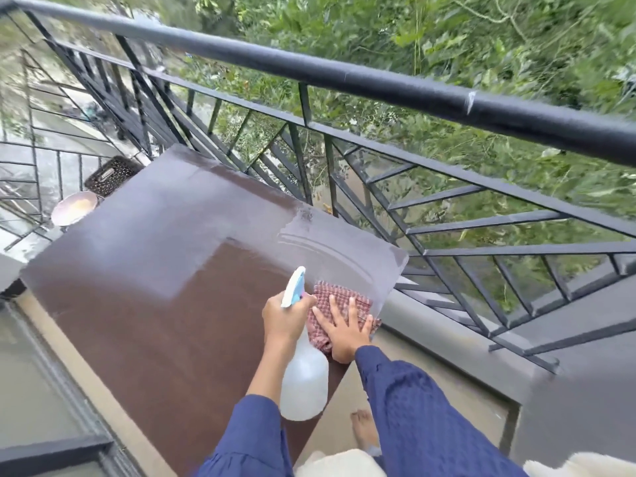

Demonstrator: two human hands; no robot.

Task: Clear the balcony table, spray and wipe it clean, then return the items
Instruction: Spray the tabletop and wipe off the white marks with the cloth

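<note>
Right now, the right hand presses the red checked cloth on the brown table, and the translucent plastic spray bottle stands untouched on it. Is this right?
Not quite: in the head view the left hand grips the translucent plastic spray bottle at its neck, held up. The right hand does press the red checked cloth on the brown table.

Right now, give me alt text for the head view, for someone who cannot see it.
The person's right hand presses flat on a red-and-white checked cloth at the near right corner of a brown rectangular table, while the left hand grips a translucent white spray bottle beside it. Wet streaks arc across the tabletop by a black metal railing.
</note>
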